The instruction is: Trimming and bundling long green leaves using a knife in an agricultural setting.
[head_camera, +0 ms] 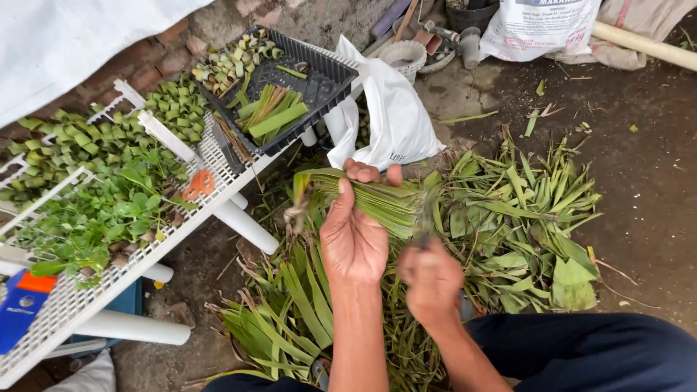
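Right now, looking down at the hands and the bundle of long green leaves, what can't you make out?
- Head view: what the right hand grips is motion-blurred; a thin dark tool, kind unclear.
- The bundle of long green leaves is partly covered by the left hand; its tie, if any, is hidden.
- The white plastic bag hides its contents.
- The blue object under the white slatted rack is cut off by the left edge.

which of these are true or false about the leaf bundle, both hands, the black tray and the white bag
1. The left hand grips a bundle of long green leaves. True.
2. The right hand rests on the white plastic bag. False: it is at the bundle, holding something thin and blurred.
3. The black tray sits on the white rack. True.
4. The black tray is empty. False: it holds cut and folded leaf pieces.
5. The orange-handled scissors lie on the rack. True.
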